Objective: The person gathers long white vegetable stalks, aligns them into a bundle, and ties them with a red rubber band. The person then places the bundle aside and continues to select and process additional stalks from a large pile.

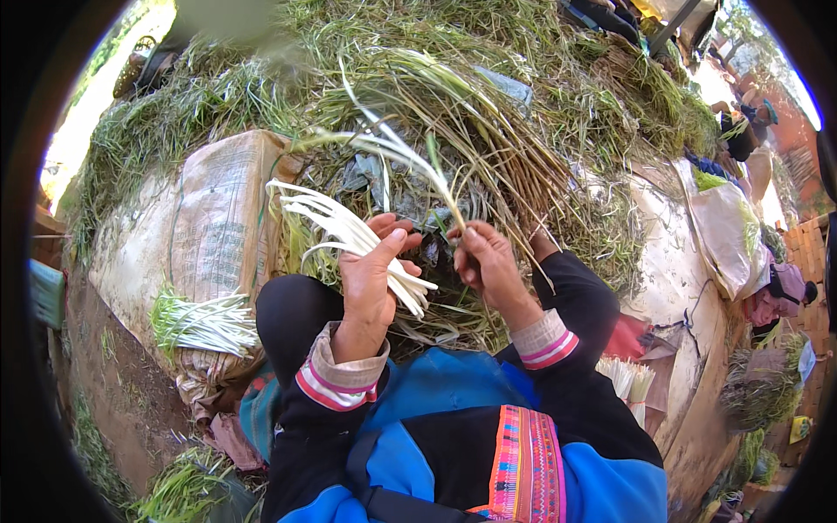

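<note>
A bundle of peeled white stalks [346, 232] lies across the palm of my left hand [373, 274], held by the thumb. My right hand [487, 261] pinches the lower end of a single long stalk [422, 163], whose pale leafy part bends up and to the left. Between and beyond my hands is a heap of long grassy stalks [490, 131] with dry brown ends, spread before my knees. Bluish plastic sheeting [369, 171] shows among the plant scraps under the held stalk.
To my left, white stalks with green ends [206, 323] lie on a stuffed woven sack [216, 209] bearing print. Tied white bundles [628, 382] stand by my right side. Leafy trimmings [196, 91] cover the ground ahead. Other people, one in pink [775, 294], sit at the right.
</note>
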Demonstrator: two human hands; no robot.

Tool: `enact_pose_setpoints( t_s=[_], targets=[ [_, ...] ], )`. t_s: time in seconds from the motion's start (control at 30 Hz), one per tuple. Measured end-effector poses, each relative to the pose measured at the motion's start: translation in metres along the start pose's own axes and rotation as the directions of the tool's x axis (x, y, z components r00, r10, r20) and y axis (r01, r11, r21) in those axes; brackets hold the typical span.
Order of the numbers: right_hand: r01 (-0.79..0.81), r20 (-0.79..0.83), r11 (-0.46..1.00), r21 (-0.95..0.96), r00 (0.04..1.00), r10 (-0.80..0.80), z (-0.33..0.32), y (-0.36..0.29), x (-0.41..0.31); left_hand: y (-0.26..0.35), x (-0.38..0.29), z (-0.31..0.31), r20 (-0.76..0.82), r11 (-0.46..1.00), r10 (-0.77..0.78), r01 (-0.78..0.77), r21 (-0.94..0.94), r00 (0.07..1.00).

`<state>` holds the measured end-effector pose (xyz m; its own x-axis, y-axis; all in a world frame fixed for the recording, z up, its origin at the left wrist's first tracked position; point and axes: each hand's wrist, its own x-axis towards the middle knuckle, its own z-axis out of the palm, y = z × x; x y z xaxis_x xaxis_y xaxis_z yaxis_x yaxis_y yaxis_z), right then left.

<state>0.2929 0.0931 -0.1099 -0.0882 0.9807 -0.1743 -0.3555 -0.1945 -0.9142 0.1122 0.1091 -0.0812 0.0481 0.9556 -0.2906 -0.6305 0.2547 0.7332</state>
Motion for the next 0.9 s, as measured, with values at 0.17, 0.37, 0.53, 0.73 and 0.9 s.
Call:
enact_pose_setpoints(
  t_s=[0.17, 0.37, 0.53, 0.73, 0.9],
  targets=[
    [-0.153, 0.178, 0.984, -0.095, 0.970, 0.168, 0.008, 0.012, -0.028, 0.003, 0.004, -0.003, 0.046, 0.988, 0.145, -0.141, -0.066, 0.988],
    [-0.118, 0.182, 0.987, -0.112, 0.974, 0.137, 0.015, 0.009, -0.022, 0.004, 0.001, -0.003, 0.009, 0.990, 0.135, -0.135, 0.029, 0.991],
    [-0.021, -0.026, 0.993, 0.119, 0.999, 0.024, 0.037, 0.016, -0.009, -0.001, -0.005, 0.002, 0.048, 0.985, 0.162, -0.164, 0.049, 0.986],
    [-0.052, -0.181, 0.999, -0.003, 0.982, 0.051, -0.008, 0.069, -0.006, 0.009, -0.004, -0.005, -0.013, 0.937, 0.349, -0.349, 0.012, 0.937],
    [-0.157, -0.088, 0.251, -0.955, 0.960, 0.266, -0.033, 0.114, -0.025, 0.016, -0.002, -0.009, -0.037, 0.916, 0.399, -0.397, 0.056, 0.916]
  ],
)
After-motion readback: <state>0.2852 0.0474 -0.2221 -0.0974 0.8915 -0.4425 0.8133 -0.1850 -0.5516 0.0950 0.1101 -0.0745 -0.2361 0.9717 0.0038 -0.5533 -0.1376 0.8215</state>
